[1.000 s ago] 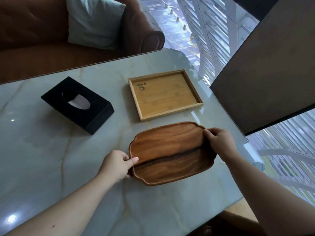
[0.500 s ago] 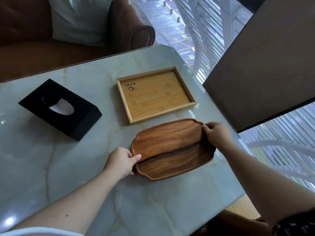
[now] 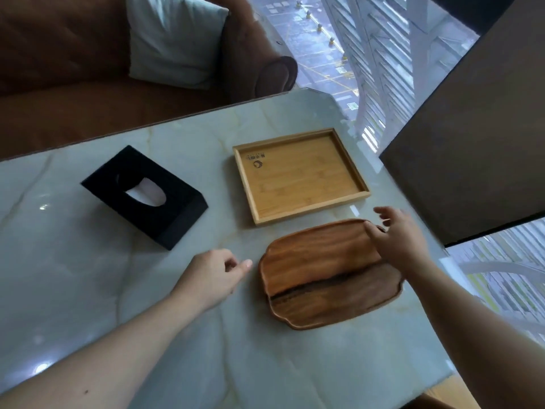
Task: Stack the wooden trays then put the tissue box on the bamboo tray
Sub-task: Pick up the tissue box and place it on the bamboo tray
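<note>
A dark wooden tray (image 3: pixel 321 278) with a scalloped rim lies flat on the marble table (image 3: pixel 88 276), near the front right. Just behind it sits a pale rectangular bamboo tray (image 3: pixel 298 175), with nothing in it. A black tissue box (image 3: pixel 144 196) with a white tissue in its slot stands to the left. My left hand (image 3: pixel 215 276) hovers a little left of the dark tray, fingers loosely curled, holding nothing. Over the dark tray's far right corner my right hand (image 3: pixel 398 240) is spread, fingers apart, off the rim.
A brown sofa (image 3: pixel 59 84) with a pale cushion (image 3: pixel 174 39) stands behind the table. A dark slanted panel (image 3: pixel 472 143) rises at the right, close to the bamboo tray. The table's right edge (image 3: pixel 442 343) runs near the dark tray.
Both hands have let go of the dark wooden tray's ends. The left hand drew back to the left, the right hand lifted with fingers spread. The tray stays on the table.
</note>
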Available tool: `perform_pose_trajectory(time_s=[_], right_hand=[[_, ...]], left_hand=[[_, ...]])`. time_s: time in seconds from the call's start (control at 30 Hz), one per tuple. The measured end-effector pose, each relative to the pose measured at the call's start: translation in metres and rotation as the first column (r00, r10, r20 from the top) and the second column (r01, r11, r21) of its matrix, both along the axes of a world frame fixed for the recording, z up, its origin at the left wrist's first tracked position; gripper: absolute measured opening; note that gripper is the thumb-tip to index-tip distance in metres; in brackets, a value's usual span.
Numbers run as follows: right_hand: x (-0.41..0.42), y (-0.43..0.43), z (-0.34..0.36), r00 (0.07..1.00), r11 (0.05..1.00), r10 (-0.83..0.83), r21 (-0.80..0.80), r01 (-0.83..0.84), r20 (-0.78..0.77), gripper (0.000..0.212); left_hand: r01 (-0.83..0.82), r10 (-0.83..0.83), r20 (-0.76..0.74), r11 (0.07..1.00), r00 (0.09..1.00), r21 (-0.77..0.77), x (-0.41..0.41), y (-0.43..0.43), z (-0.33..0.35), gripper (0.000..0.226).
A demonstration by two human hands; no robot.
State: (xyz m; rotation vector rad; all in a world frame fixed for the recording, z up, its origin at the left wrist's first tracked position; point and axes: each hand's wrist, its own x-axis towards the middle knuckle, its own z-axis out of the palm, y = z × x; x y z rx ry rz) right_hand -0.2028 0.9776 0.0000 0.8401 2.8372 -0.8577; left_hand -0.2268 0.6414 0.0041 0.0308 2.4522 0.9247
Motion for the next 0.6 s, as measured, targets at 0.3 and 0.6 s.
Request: perform_pose_trajectory(time_s=[0.3,0.6], right_hand=[[-0.047,-0.152,0.035,0.892,0.899,0.436,0.017,-0.438,-0.120,0.060],[-0.112,-0.257,0.010,0.979,0.770,0.203,-0.614,-0.177,-0.028,0.054]], left_hand=[[-0.216,0.147,-0.400,0.967,0.905,-0.133,-0.079,-0.139,0.061,0.022],[-0.529,0.486,-0.333,0.847,0.808,-0.046,-0.162,-0.216,0.033,0.037]])
